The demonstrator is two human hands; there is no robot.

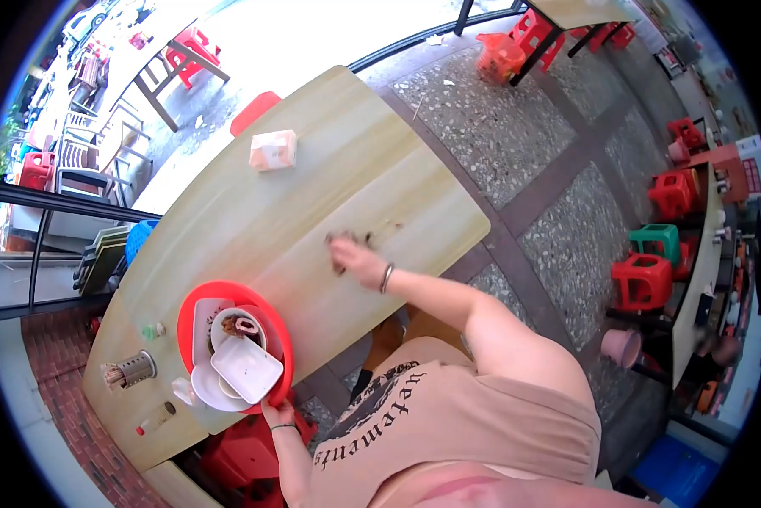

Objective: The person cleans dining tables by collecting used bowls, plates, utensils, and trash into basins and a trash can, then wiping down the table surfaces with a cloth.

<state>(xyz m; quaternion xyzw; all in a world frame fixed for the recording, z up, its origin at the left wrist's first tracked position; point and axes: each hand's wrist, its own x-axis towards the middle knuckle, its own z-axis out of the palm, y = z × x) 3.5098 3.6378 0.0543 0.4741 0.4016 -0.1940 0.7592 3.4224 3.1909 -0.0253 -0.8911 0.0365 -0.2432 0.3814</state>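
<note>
My left hand (279, 413) is closed on the near rim of a round red basin (285, 334), which sits at the table's edge. Inside the basin are a white rectangular dish (247, 369), a bowl (262, 326) with brown food scraps, and other white dishes. Over the middle of the wooden-topped table (253, 220), my right hand (359, 261) reaches down to the surface. Its fingers are closed on a brownish cloth-like piece (339, 264), blurred by motion. Small dark crumbs (368, 238) lie just beyond that hand.
A tissue pack (273, 150) lies toward the table's far side. Left of the basin are a metal chopstick holder (135, 369), a small bottle (155, 418) and a greenish container (153, 331). Red stools (240, 449) stand under the near edge; more stools (643, 281) are at right.
</note>
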